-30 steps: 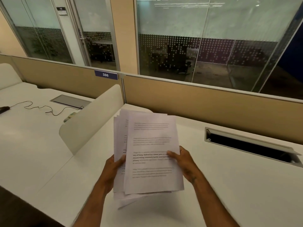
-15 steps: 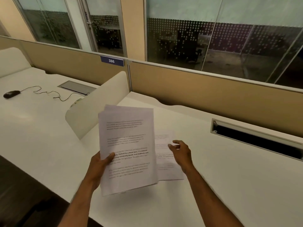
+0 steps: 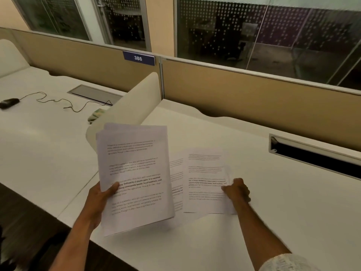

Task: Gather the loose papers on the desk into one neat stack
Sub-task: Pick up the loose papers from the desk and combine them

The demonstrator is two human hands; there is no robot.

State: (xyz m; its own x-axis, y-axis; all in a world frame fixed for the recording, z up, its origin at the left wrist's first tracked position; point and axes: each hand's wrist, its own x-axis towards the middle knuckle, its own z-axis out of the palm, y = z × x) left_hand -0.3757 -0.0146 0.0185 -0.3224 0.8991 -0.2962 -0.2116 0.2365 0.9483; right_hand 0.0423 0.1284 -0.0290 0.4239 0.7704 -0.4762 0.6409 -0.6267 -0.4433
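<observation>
A bundle of printed white sheets (image 3: 134,173) is lifted off the white desk (image 3: 273,212) and tilted, gripped at its left edge by my left hand (image 3: 101,200), thumb on top. To its right a single printed sheet (image 3: 205,182) is pinched at its right edge by my right hand (image 3: 237,190), low over the desk. Another printed sheet (image 3: 176,184) lies flat on the desk between them, partly hidden under the bundle and the single sheet.
A cream curved divider (image 3: 132,106) stands just behind the bundle. An open cable slot (image 3: 312,157) is cut in the desk at the right. The tan partition (image 3: 254,98) runs along the back. On the neighbouring desk lie a mouse (image 3: 8,103) and its cable (image 3: 64,103).
The bundle was held in both hands; now my left hand alone carries it to the left. My right hand has moved right with one sheet, and one more sheet lies on the desk.
</observation>
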